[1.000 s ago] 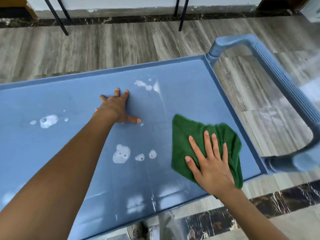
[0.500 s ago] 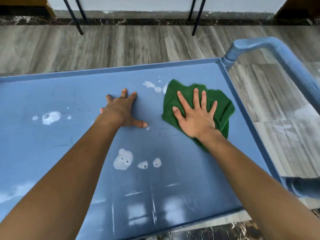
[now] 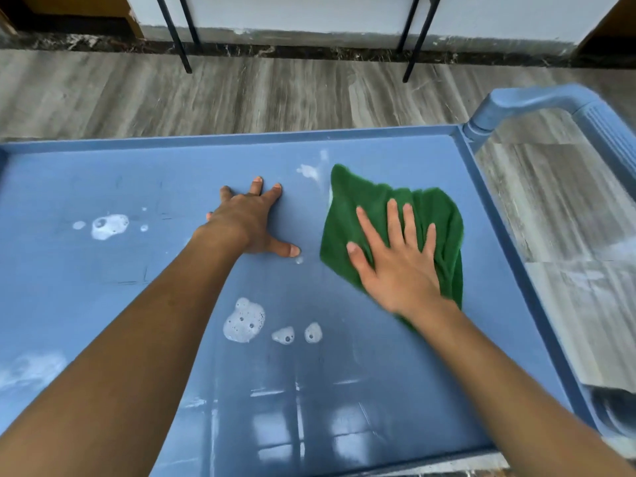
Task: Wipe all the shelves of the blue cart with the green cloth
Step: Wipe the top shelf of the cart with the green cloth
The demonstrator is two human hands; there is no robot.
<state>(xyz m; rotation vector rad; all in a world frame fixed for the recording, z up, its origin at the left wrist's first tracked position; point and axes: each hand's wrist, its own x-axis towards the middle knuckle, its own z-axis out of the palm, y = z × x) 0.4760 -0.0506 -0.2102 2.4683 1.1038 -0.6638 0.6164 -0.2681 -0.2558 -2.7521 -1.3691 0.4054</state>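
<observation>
The blue cart's top shelf (image 3: 103, 304) fills the view, wet and glossy near me. My right hand (image 3: 395, 259) lies flat, fingers spread, pressing the green cloth (image 3: 426, 215) onto the shelf's right half. My left hand (image 3: 251, 222) rests palm down on the shelf's middle, fingers apart, holding nothing. White foam blobs sit at the left (image 3: 108, 226), at the centre near me (image 3: 244, 320) and just left of the cloth's far corner (image 3: 308, 171). Lower shelves are hidden beneath the top one.
The cart's ribbed blue handle (image 3: 564, 105) rises at the far right. A raised rim (image 3: 241, 139) edges the shelf. Grey wood-look floor surrounds the cart, and thin black furniture legs (image 3: 179, 36) stand by the far wall.
My right hand pushed the cloth from the near right corner up toward the far edge, then drew it back slightly toward me. My left hand stayed planted.
</observation>
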